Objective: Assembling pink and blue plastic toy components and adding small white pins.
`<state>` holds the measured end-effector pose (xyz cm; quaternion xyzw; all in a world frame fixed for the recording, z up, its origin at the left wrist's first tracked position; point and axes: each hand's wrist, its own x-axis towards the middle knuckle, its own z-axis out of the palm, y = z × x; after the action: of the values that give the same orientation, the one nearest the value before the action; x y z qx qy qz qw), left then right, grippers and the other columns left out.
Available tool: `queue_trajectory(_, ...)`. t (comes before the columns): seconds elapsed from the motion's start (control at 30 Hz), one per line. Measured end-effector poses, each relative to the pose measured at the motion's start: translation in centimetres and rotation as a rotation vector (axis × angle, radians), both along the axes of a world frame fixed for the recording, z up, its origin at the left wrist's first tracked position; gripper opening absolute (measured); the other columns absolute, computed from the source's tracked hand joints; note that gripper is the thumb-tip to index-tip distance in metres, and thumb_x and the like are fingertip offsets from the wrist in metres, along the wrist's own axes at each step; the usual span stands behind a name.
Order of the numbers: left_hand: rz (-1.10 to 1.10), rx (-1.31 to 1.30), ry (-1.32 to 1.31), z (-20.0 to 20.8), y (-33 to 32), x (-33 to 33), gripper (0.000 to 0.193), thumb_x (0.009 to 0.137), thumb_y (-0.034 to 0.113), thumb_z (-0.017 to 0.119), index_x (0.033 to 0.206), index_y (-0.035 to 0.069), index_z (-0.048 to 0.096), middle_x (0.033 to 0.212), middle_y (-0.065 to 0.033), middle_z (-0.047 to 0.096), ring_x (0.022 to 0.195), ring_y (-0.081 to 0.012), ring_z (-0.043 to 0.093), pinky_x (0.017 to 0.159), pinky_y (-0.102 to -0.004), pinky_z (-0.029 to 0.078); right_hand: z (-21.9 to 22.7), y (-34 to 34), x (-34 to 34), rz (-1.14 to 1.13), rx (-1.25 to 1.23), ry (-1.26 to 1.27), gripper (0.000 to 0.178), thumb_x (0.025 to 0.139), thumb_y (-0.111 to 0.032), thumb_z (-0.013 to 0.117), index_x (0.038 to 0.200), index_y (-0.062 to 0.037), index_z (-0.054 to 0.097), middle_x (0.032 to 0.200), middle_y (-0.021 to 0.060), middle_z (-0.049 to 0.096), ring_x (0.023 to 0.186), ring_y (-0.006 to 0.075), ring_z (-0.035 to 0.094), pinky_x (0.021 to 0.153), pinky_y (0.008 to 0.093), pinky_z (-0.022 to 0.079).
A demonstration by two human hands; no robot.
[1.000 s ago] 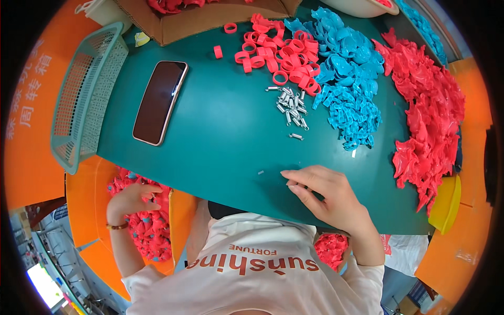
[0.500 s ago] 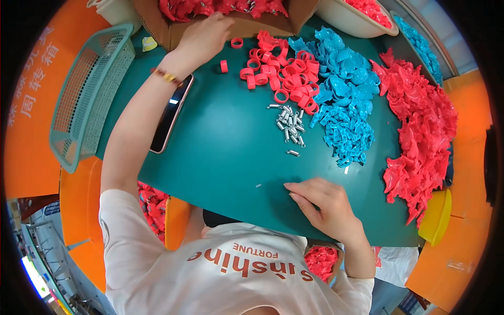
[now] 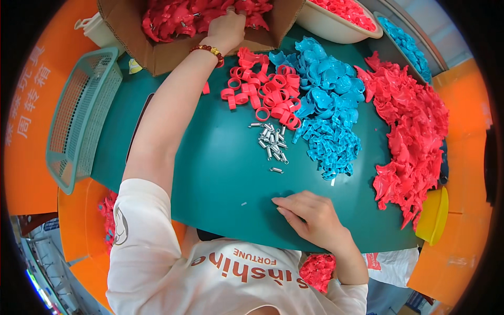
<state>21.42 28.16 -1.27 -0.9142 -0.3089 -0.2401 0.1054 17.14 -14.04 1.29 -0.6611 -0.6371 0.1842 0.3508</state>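
My left hand [image 3: 227,32] reaches into a cardboard box [image 3: 173,58] at the far side, among glossy red plastic pieces [image 3: 173,18] with small metal parts on some. Its fingertips are partly hidden there, so a grip cannot be made out. Near the table's front edge, my right hand [image 3: 310,216] rests palm down with nothing visible in it, its index finger extended and the thumb slightly apart. Between the hands lie red rings [image 3: 262,114], small silver metal springs [image 3: 273,140], blue shell-like pieces [image 3: 328,79] and smaller blue clips [image 3: 333,144].
More red pieces [image 3: 415,121] are heaped on the right beside a yellow tray [image 3: 433,215]. A white bowl [image 3: 362,34] of red rings and a bin of blue parts [image 3: 404,44] stand far right. A green basket [image 3: 84,121] sits left. My left arm partly covers a phone [image 3: 137,121].
My left hand has moved forward and deeper into the box among the red pieces. My right hand keeps its place on the table. The whole view has shifted slightly.
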Motion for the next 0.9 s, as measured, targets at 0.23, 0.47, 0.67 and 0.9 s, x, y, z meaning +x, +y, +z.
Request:
queue_trajectory(0.23, -0.226, -0.137, -0.09, 1.5, -1.8, -4.0, 0.024, 0.084, 0.025, 0.059, 0.103, 0.009, 0.058, 0.102, -0.0103, 0.058, 0.083, -0.0294, 0.063, 0.068, -0.0384, 0.051, -0.1, -0.4, 0.3, -0.011, -0.013, 0.026, 0.018, 0.077, -0.002, 0.066, 0.096, -0.0035, 0.067, 0.076, 0.0087, 0.064, 0.069, 0.0241, 0.061, 0.061, 0.0331, 0.048)
queue_trajectory(0.47, -0.759, -0.038, -0.206, 5.3, -12.4, -11.7, 0.02, 0.075, 0.008, 0.064, 0.093, 0.009, 0.057, 0.098, -0.002, 0.059, 0.075, -0.0217, 0.061, 0.06, -0.032, 0.049, -0.1, -0.5, 0.8, -0.059, 0.008, 0.001, 0.018, 0.077, -0.002, 0.066, 0.095, -0.0036, 0.067, 0.078, 0.0098, 0.064, 0.069, 0.025, 0.061, 0.061, 0.0333, 0.048)
queue_trajectory(0.67, -0.918, 0.222, -0.068, 5.1, -21.7, -17.6, 0.025, 0.063, 0.012, 0.064, 0.088, 0.01, 0.062, 0.103, -0.0035, 0.06, 0.063, -0.0109, 0.054, 0.048, -0.0214, 0.04, 1.8, 0.8, 0.3, -0.305, 0.075, 0.695, 0.043, 0.084, -0.005, 0.065, 0.124, -0.0021, 0.048, 0.094, 0.0107, 0.064, 0.075, 0.0133, 0.062, 0.06, 0.0253, 0.052)
queue_trajectory(0.9, -0.946, -0.379, -0.254, 2.9, -23.0, -19.5, 0.025, 0.067, -0.003, 0.07, 0.089, 0.009, 0.068, 0.111, -0.0106, 0.057, 0.074, -0.0163, 0.059, 0.057, -0.0231, 0.05, 2.5, 2.0, -1.2, -0.283, -0.024, 1.054, 0.048, 0.081, -0.002, 0.068, 0.125, -0.0031, 0.046, 0.085, 0.0076, 0.062, 0.071, 0.0104, 0.061, 0.057, 0.0235, 0.052)
